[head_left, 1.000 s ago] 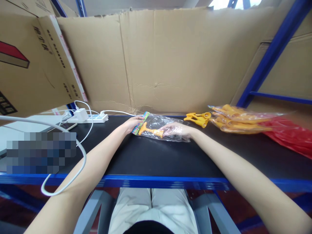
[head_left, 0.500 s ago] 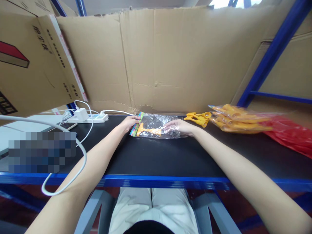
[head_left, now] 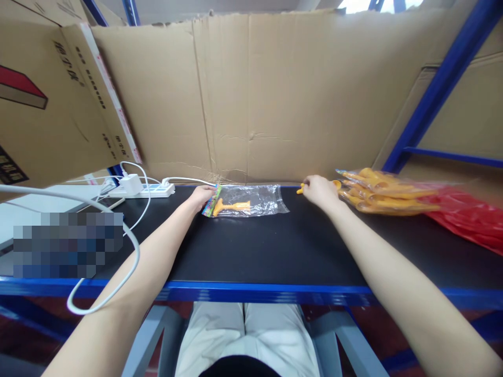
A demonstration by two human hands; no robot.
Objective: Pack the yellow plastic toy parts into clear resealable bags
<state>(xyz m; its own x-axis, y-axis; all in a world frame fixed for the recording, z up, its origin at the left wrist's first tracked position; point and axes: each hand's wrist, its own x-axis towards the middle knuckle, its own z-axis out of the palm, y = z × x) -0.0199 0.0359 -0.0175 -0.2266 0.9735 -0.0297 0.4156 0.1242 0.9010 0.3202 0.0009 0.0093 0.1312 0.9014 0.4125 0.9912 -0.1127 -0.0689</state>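
Note:
My left hand [head_left: 201,198] pinches the colourful header end of a clear plastic bag [head_left: 269,199], which lies flat on the black tabletop. Inside, near that header, rests one orange plastic piece [head_left: 231,208] with a forked end. Over to the right, my right hand [head_left: 320,191] is closed over the loose orange plastic pieces [head_left: 300,190] by the cardboard wall. It covers most of them, with bits showing at either side; its fingertips are partly hidden.
Filled clear bags of orange pieces [head_left: 381,191] lie at the right, against a red plastic bag [head_left: 471,217]. At the left are a white power strip [head_left: 157,190], a looping white cable [head_left: 138,256] and a laptop-like grey slab [head_left: 47,201]. Cardboard [head_left: 251,104] walls the back.
My right hand has left the clear bag and moved right onto the loose orange pieces. The bag has shifted slightly left with my left hand and now lies flatter.

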